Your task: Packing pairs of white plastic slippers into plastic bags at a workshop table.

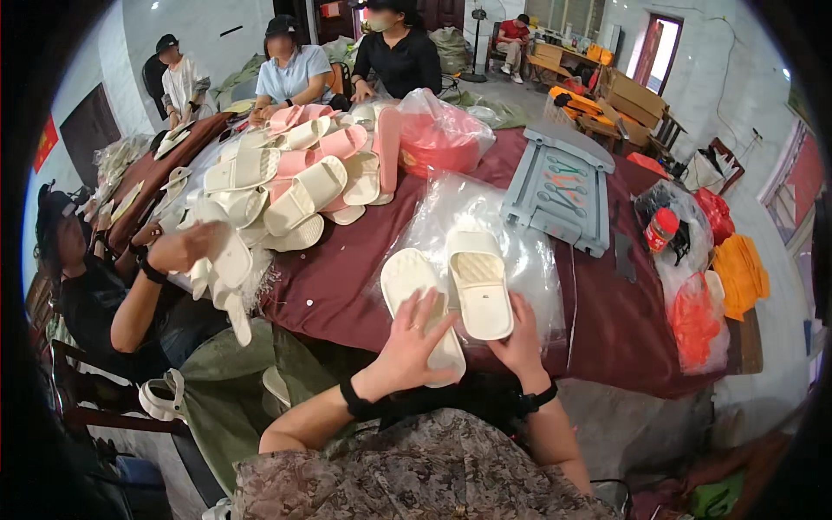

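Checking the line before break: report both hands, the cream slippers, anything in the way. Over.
Left hand spread over left cream slipper. Right hand beside heel of right cream slipper. Clear plastic beneath; nothing visibly blocking either hand.

1. This looks like a small, makeshift workshop.
2. Slippers (306, 192) pile up on a cloth-covered bench (338, 290), near clear plastic (533, 270).
3. Several people (295, 76) line the left and far sides.
4. Sacks (449, 52) stand far back, cardboard boxes (633, 97) far right.
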`<action>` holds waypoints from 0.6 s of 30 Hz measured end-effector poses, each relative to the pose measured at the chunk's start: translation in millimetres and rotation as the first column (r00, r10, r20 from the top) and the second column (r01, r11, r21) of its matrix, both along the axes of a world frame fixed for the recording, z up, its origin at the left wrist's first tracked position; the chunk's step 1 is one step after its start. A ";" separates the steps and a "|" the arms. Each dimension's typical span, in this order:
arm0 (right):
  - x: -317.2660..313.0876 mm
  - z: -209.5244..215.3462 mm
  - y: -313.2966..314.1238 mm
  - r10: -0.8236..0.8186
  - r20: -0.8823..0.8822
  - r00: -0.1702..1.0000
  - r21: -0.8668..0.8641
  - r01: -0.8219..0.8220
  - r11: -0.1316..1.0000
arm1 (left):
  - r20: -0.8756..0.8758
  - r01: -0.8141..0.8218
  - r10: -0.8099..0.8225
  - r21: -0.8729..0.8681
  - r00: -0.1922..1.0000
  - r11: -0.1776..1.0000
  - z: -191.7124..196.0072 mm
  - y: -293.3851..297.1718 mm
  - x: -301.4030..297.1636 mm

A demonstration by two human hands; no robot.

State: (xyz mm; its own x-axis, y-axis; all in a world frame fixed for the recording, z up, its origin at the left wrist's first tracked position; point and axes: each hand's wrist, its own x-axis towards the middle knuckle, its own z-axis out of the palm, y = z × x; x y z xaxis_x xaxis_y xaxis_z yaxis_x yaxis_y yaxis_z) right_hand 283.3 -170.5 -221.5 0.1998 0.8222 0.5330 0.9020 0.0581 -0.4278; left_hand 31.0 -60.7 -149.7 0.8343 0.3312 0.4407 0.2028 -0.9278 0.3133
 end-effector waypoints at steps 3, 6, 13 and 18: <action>-2.2 0.1 -2.6 0.005 -0.105 0.994 0.022 -0.003 1.000 | -0.188 -0.034 0.010 -0.125 0.982 0.992 -10.5 -3.4 -22.1; -0.8 3.7 -3.7 0.100 -0.237 0.966 0.106 -0.077 0.991 | -0.112 -0.022 0.009 -0.119 0.994 0.993 -23.5 -5.9 -23.2; -4.9 40.7 -26.4 -0.139 -0.051 0.989 -0.090 0.134 0.987 | -0.111 0.069 -0.084 -0.128 0.990 0.989 -18.1 10.8 -12.3; -1.2 46.4 -39.5 -0.241 0.059 0.969 -0.110 0.247 0.963 | -0.036 0.125 -0.131 -0.129 0.991 0.984 -30.6 16.4 0.7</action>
State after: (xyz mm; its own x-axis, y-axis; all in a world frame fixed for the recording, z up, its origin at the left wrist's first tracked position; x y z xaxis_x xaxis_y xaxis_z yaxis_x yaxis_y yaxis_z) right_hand 282.1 -210.0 -175.1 0.3801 0.8082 0.4498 0.9011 -0.2137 -0.3774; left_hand 31.8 -44.3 -180.3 0.8913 0.2709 0.3637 0.1010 -0.9004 0.4232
